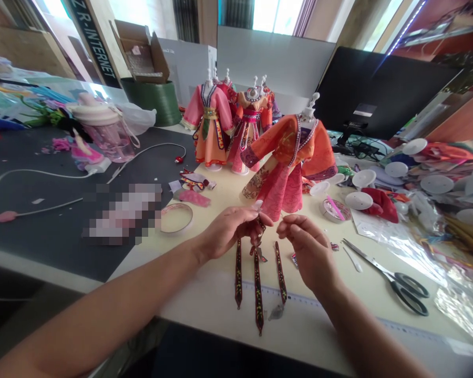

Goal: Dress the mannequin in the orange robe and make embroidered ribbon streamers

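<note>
My left hand [234, 228] is closed around a dark patterned ribbon [261, 228], part of which hides behind the fingers. A small ribbon end hangs just below it. Beside it, my right hand [309, 247] makes a pinch with thumb and forefinger; a thin pale tip shows there, too small to name. Below the hands, dark ribbon strips with a coloured floral pattern lie on the table: a left strip [238, 278], a longer middle strip [258, 294] and a right strip [280, 273]. Behind them stands a small orange robe with a red skirt [287, 157] on a white stand.
Black-handled scissors [390, 275] lie at the right, near a round pin dish [335, 210]. A clear ruler [311, 302] runs along the front. A tape roll [176, 218] is left of my hands. More dressed stands [211, 126], a monitor [378, 94] and a pink bottle [110, 131] stand behind.
</note>
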`<state>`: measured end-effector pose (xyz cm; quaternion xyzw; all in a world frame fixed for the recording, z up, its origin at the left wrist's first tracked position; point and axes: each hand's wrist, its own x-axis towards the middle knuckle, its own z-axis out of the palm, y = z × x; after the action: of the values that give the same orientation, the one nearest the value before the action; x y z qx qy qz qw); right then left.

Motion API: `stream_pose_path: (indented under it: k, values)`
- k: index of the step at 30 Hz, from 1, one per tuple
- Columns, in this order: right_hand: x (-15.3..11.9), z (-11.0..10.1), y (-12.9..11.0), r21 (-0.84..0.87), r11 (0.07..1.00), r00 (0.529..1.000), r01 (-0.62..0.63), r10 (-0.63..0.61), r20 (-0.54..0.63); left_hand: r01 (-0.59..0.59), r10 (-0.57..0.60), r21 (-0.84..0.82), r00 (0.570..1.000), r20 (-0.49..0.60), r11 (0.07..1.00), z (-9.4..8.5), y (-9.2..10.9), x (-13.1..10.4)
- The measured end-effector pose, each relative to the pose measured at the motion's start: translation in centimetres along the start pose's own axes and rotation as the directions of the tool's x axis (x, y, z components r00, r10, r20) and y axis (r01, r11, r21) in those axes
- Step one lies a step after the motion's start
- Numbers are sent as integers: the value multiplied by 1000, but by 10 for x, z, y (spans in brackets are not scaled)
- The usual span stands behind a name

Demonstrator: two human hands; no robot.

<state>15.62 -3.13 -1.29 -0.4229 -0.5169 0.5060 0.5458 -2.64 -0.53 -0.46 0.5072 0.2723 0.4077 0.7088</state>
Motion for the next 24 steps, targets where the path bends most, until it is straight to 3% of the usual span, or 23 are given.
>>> stream_pose_path:
  k: [5, 7, 14, 24]
  values:
    - [-4, 7, 3, -108, 994, 964, -31, 58, 261, -29, 33, -115, 999, 35, 993, -1, 2, 0]
    - [-5, 11, 3, -209, 978, 951, -11, 75, 300, -27, 32, -165, 999, 28, 986, -2, 2, 1]
    - [-6, 20, 7, -481, 849, 966, 219, -120, 227, 7, -10, -298, 1000, -9, 954, -3, 2, 4]
    - [-8, 17, 9, -462, 851, 958, 250, -149, 245, -62, 0, -419, 989, -147, 906, -10, 6, 10]
